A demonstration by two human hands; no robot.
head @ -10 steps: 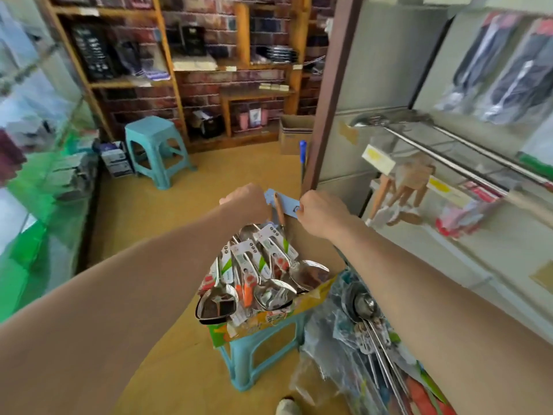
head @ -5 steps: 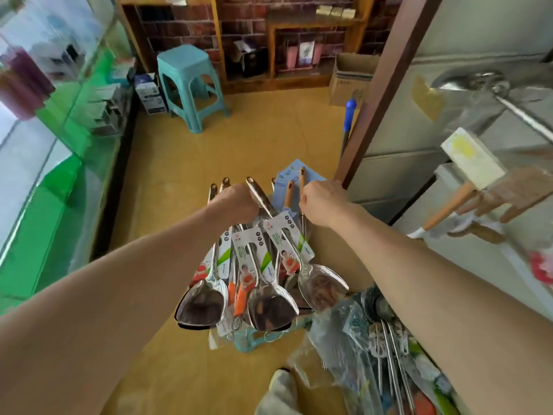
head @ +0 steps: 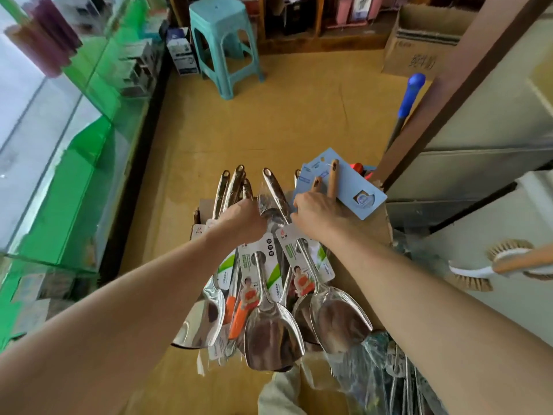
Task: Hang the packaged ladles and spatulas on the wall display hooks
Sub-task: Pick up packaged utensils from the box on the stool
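head view, looking down: left hand and right hand meet over a bundle of packaged steel spatulas. the left grip is closed, fingers curled round the handles near the middle of the bundle; the handle tips fan out beyond the knuckles and the shiny blades hang toward the viewer, each handle carrying a white and green label. the right grip is also closed, fingers curled over the lower ends of two blue-card packs whose wooden handles stick out past the knuckles; its fingertips lie just beside one sleeved spatula handle. the bundle is held in the air above a brown carton, and the blue-card packs lie tilted across the carton's far corner. at lower right, more utensils in clear plastic wrap. at right, a bristle brush with a wooden handle against pale wall panels. a blue-handled pole leans on a brown post. on the yellow floor stand a teal plastic stool and a cardboard box; a glass display case with green edging runs along the left
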